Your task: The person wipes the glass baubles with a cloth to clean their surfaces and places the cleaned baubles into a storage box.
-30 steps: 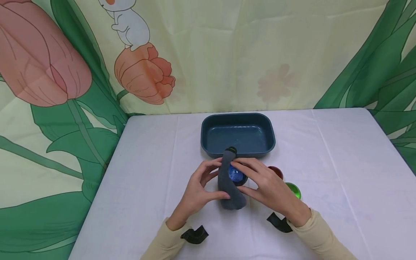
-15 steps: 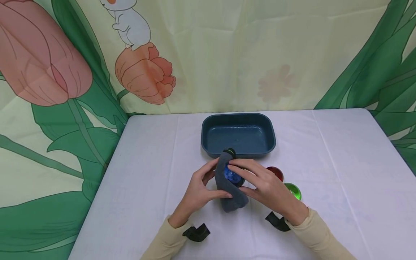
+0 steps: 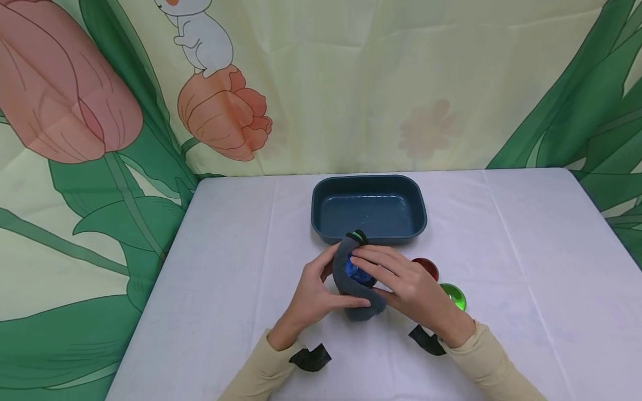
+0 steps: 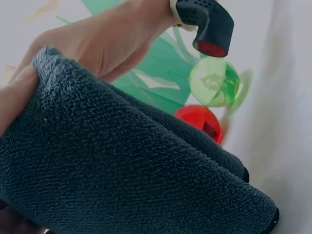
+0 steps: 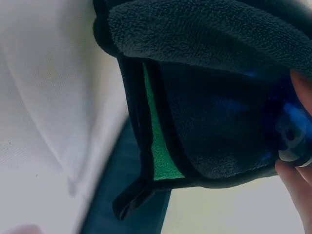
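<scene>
Towel [image 3: 360, 313] of slate-gray terry, edged in black, stands bunched between your two hands, curved round a blue translucent piece [image 3: 357, 272] and opening toward your right. Your left hand [image 3: 315, 295] grips it, thumb across the near end and fingers round the outer side; that wide hold probably helps you bend the cloth into a hollow rather than crush it at one spot. Your right hand [image 3: 407, 281] pinches the blue piece, fingers on one side and thumb on the other, with the towel's inner face right behind it. Placed so, the piece likely gives the cloth something firm to bear against. Your fingers cover too much of it to tell ball from cup. A green strip [image 5: 161, 141] shows between bands of edging, presumably a layer bared by the fold.

A red translucent piece [image 3: 427, 268] peeks out from behind your right hand, and a green translucent piece [image 3: 454, 296] lies just beside that wrist, both on the white-covered table [image 3: 501, 250]: out of the cloth's way, I'd judge, yet handy. Straight beyond your hands sits a navy tray [image 3: 368, 214], about equally reachable by either; whether the towel's far tip touches its rim, you can't tell.
</scene>
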`<control>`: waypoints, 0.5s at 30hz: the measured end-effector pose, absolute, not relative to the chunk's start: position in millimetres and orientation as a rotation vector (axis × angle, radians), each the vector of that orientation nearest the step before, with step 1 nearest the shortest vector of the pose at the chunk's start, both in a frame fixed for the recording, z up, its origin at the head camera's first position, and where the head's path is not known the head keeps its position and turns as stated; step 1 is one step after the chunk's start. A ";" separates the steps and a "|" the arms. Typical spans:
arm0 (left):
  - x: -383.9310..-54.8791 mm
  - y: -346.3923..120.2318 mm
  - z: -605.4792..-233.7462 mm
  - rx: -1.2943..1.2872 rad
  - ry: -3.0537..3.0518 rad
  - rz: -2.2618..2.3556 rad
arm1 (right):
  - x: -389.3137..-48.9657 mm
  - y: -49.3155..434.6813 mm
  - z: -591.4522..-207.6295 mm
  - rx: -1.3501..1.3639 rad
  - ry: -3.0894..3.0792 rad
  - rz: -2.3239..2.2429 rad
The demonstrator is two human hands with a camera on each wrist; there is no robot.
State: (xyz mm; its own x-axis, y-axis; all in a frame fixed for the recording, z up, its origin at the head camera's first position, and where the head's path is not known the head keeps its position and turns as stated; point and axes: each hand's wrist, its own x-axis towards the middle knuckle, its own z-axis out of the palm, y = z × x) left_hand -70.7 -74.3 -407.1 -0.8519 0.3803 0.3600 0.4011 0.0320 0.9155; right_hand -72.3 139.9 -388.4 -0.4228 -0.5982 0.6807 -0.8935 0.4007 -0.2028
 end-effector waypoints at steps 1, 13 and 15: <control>-70.3 -74.3 -407.6 -0.827 -2.235 -2.004 | -72.4 139.0 -388.0 1.272 -2.149 0.761; -66.5 -75.8 -408.6 -0.753 -2.129 -2.023 | -66.7 136.9 -385.3 1.274 -2.252 0.772; -66.8 -76.1 -408.1 -0.761 -2.127 -2.015 | -65.8 137.8 -384.1 1.273 -2.288 0.766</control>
State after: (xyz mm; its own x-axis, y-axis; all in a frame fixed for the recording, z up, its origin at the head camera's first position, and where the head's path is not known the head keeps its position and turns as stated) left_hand -66.8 -76.1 -408.1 -0.8674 0.2762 0.4139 0.4282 -0.0093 0.9036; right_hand -65.8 137.8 -384.1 -0.4985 -0.6369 0.5881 -0.8626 0.4318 -0.2636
